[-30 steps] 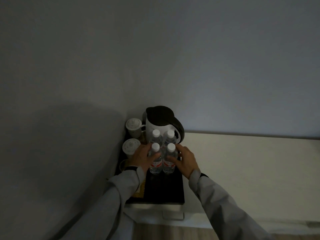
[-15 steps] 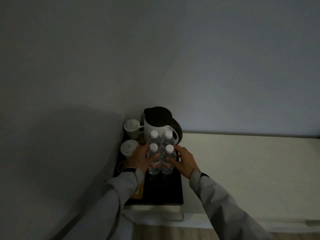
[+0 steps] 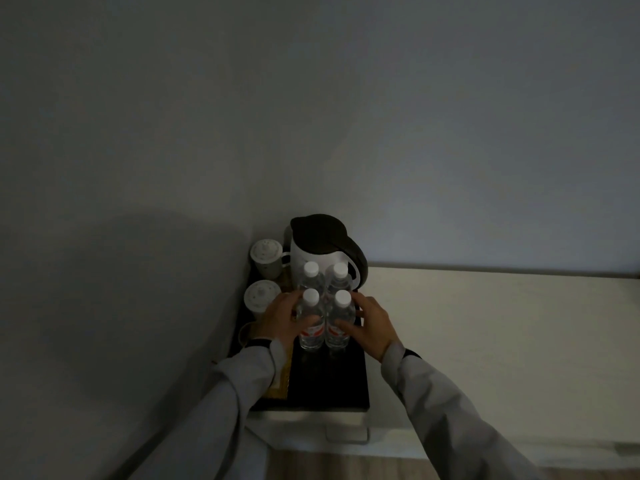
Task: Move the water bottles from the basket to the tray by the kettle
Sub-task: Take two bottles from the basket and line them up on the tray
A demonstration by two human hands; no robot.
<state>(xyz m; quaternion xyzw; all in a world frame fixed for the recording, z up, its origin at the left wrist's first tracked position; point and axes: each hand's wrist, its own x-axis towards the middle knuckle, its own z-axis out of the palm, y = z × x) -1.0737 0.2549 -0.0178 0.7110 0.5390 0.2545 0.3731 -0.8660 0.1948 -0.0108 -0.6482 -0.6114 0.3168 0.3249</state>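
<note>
Four clear plastic water bottles [image 3: 323, 306] with white caps stand upright on the black tray [image 3: 329, 382] before the white kettle [image 3: 320, 252]; left hand [image 3: 282, 322] and right hand [image 3: 372, 325] each cup a front bottle, apparently squaring the group; next, simply let go

No legible text on bottle labels [image 3: 312, 330].

Clear plastic bottles [image 3: 325, 317] on a glossy black tray [image 3: 332, 386]
</note>
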